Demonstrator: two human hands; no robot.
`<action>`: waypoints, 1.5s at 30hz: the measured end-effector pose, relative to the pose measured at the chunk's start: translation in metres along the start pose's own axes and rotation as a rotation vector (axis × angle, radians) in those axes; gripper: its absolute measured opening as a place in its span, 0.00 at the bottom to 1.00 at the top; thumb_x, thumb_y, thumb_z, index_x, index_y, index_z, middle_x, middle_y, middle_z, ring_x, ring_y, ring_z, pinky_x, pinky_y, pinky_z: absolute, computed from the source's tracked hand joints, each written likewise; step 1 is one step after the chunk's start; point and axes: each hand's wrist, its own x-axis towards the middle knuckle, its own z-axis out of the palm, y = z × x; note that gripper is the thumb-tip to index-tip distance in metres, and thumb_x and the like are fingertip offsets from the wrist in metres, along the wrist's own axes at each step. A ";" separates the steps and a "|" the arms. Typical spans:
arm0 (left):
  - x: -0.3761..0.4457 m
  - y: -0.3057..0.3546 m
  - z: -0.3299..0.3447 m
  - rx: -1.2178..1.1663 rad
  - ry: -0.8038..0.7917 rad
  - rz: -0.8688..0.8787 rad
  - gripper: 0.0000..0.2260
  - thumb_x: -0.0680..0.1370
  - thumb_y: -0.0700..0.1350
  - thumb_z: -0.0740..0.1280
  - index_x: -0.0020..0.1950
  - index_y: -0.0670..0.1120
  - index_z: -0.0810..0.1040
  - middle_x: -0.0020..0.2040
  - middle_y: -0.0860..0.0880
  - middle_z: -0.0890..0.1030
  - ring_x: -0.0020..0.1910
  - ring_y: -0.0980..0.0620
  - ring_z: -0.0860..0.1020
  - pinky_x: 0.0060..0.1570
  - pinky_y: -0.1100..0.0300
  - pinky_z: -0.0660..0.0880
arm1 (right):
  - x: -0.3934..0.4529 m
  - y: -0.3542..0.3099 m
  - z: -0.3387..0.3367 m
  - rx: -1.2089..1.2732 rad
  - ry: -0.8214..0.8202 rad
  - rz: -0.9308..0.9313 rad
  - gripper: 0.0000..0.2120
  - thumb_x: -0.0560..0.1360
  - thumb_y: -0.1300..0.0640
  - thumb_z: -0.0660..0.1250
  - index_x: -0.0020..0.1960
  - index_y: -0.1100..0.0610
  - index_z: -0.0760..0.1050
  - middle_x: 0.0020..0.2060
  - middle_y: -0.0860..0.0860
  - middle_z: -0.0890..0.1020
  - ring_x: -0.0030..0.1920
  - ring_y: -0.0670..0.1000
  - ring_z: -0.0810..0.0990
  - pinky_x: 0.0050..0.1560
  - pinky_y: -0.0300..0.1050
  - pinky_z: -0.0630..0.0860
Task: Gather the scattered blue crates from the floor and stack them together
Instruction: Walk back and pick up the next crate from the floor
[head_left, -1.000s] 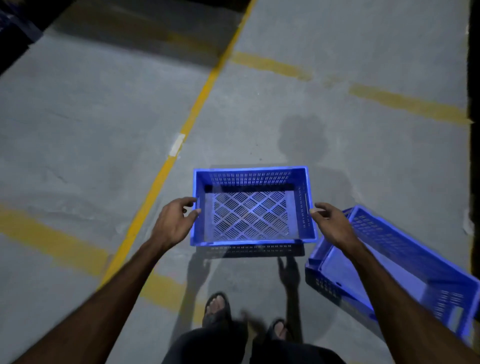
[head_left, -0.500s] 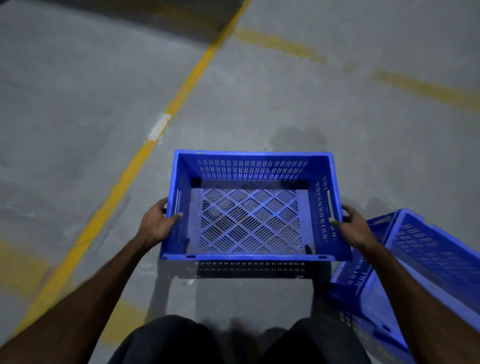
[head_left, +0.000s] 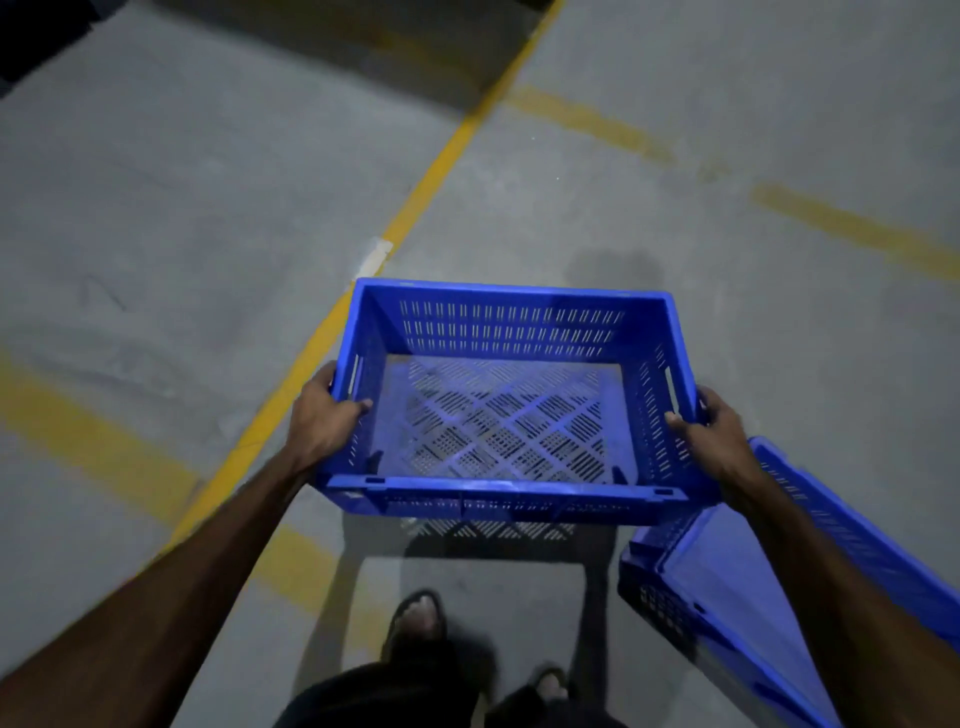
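Crate (head_left: 511, 332) lifted since; two crates, both hands

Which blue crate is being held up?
The slotted-bottom crate in the middle: the left hand and right hand grip its sides. The other crate sits tilted, untouched, at the right.

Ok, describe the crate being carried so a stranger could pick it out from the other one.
Find the yellow floor line running diagonally across the grey concrete. Just right of it, the held blue crate sits level between the left hand and right hand. Unlike the tilted crate at lower right, it is upright and gripped on both sides.
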 end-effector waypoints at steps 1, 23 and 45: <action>-0.014 0.010 -0.021 -0.011 0.012 -0.013 0.21 0.74 0.41 0.75 0.66 0.51 0.77 0.55 0.47 0.85 0.49 0.42 0.84 0.52 0.44 0.82 | -0.015 -0.017 -0.007 0.018 0.001 -0.006 0.15 0.81 0.63 0.67 0.66 0.53 0.74 0.50 0.51 0.82 0.43 0.54 0.83 0.47 0.59 0.83; -0.316 0.100 -0.385 -0.471 0.269 -0.212 0.15 0.74 0.36 0.75 0.54 0.53 0.81 0.48 0.41 0.83 0.42 0.43 0.81 0.46 0.41 0.81 | -0.322 -0.317 -0.070 0.032 -0.204 -0.278 0.20 0.80 0.67 0.68 0.71 0.60 0.74 0.56 0.56 0.84 0.46 0.45 0.84 0.50 0.45 0.82; -0.382 0.122 -0.416 -0.828 0.572 -0.259 0.16 0.77 0.34 0.70 0.61 0.48 0.84 0.52 0.39 0.86 0.42 0.45 0.82 0.49 0.40 0.81 | -0.253 -0.443 -0.014 -0.073 -0.596 -0.471 0.13 0.80 0.64 0.69 0.63 0.56 0.79 0.54 0.58 0.86 0.49 0.59 0.85 0.54 0.62 0.83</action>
